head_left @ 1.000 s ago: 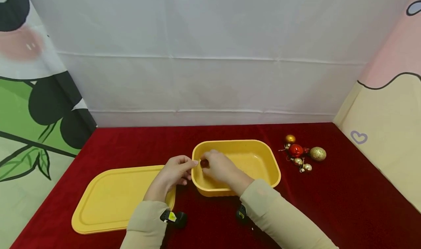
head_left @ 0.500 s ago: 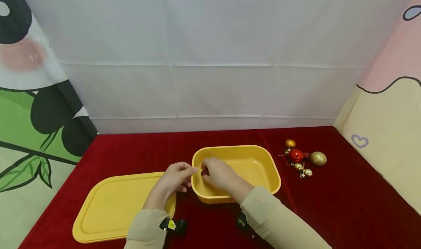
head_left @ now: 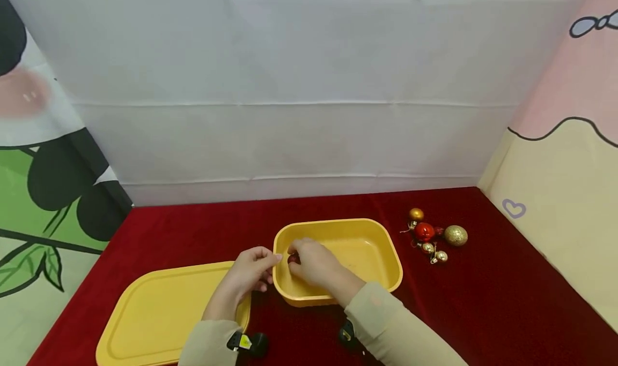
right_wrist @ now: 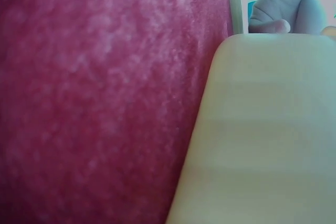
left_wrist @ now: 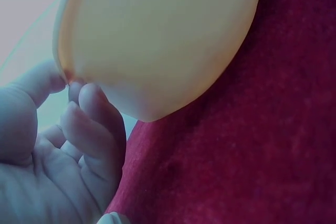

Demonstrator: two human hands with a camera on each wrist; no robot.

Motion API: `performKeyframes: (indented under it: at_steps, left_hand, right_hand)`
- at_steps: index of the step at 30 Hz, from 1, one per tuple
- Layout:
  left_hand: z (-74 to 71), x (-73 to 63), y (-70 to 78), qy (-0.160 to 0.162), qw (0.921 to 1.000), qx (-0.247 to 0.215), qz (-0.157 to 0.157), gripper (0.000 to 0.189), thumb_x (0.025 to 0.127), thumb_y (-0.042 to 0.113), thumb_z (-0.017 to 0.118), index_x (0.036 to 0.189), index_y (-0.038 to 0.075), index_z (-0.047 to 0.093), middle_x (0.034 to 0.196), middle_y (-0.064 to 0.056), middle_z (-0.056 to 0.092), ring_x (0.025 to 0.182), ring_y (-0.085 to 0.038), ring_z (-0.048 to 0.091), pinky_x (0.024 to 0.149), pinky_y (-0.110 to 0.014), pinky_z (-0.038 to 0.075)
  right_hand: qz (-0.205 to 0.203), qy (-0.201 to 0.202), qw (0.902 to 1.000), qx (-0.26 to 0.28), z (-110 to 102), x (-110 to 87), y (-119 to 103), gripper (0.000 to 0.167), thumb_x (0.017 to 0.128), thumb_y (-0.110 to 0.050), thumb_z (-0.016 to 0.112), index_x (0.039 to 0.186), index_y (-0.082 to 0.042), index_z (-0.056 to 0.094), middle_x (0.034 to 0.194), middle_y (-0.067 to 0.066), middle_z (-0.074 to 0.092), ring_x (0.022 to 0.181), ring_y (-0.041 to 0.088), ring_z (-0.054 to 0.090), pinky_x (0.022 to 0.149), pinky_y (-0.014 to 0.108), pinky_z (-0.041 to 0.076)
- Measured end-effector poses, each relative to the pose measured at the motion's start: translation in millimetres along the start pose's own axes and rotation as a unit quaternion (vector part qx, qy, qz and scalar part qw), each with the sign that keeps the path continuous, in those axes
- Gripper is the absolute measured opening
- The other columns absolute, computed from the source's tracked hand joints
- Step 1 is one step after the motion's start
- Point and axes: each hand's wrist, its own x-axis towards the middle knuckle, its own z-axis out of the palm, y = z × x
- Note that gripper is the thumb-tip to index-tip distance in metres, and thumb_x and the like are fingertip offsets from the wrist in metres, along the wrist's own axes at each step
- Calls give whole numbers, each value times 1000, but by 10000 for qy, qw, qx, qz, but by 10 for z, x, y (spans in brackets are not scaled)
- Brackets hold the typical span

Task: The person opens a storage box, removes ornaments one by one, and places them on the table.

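A yellow plastic box (head_left: pixel 369 253) stands at mid-table in the head view. At its left end my left hand (head_left: pixel 245 276) pinches the rim between thumb and fingers; the left wrist view shows this hand (left_wrist: pixel 79 140) at the edge of the box wall (left_wrist: pixel 163 35). Inside the box, near that same end, my right hand (head_left: pixel 315 264) holds a dark red ball ornament (head_left: pixel 293 259), mostly covered by the fingers. The right wrist view has the box's outer side (right_wrist: pixel 268 129) in front, hiding the right hand, with the left hand (right_wrist: pixel 286 6) beyond.
Flat on the red cloth (head_left: pixel 207 232) to the left lies a yellow lid (head_left: pixel 164 307), partly under the left forearm. Right of the box sits a cluster of baubles: a shiny red ball (head_left: pixel 425 231), a glittery gold ball (head_left: pixel 456 235) and several smaller ones. A white backdrop (head_left: pixel 289 140) rises behind.
The head view has tilted up and shifted slightly, so the table sits lower in it. Both hands keep their places at the box's left end, the right one still gripping the ball ornament.
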Motion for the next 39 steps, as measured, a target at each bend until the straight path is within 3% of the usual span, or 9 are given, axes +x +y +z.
performKeyframes:
  at_steps: [9, 16, 19, 26, 39]
  left_hand:
    - [-7, 18, -20, -72, 9999, 20, 75, 20, 88, 25, 66, 86, 7, 56, 66, -3, 52, 56, -15, 52, 47, -25, 44]
    - [-38, 34, -4, -88, 9996, 224, 125, 23, 88, 27, 66, 87, 7, 57, 64, -3, 54, 56, -14, 51, 47, -24, 43]
    - [-27, 28, -19, -64, 9994, 298, 154, 23, 87, 28, 67, 87, 7, 58, 63, -3, 54, 55, -13, 51, 46, -24, 42]
    - [-21, -2, -35, -2, 9995, 259, 166, 24, 87, 28, 67, 87, 6, 58, 63, -4, 54, 55, -14, 51, 46, -23, 43]
    - [-8, -10, -3, 210, 9993, 314, 39, 21, 87, 26, 67, 86, 8, 58, 65, -4, 55, 57, -15, 52, 48, -24, 44]
  right_hand:
    - [-148, 273, 9995, 96, -138, -81, 99, 15, 86, -19, 64, 99, -11, 65, 90, -2, 59, 78, 9, 52, 74, 23, 48]
    - [-948, 249, 9948, 292, -357, -229, 277, 11, 86, -12, 65, 96, -8, 64, 93, 1, 61, 87, 13, 60, 79, 27, 51]
    - [-1097, 291, 9927, 412, -419, -292, 347, 11, 85, -11, 66, 96, -7, 63, 93, 2, 62, 90, 16, 62, 81, 30, 52]
    - [-1013, 527, 9911, 683, -525, -410, 449, 15, 83, -12, 69, 97, -11, 64, 95, -2, 62, 90, 14, 63, 80, 32, 52]
    - [-909, 1084, 9858, 907, -677, -635, 753, 27, 82, -5, 67, 109, -3, 66, 103, 9, 63, 93, 23, 65, 81, 38, 56]
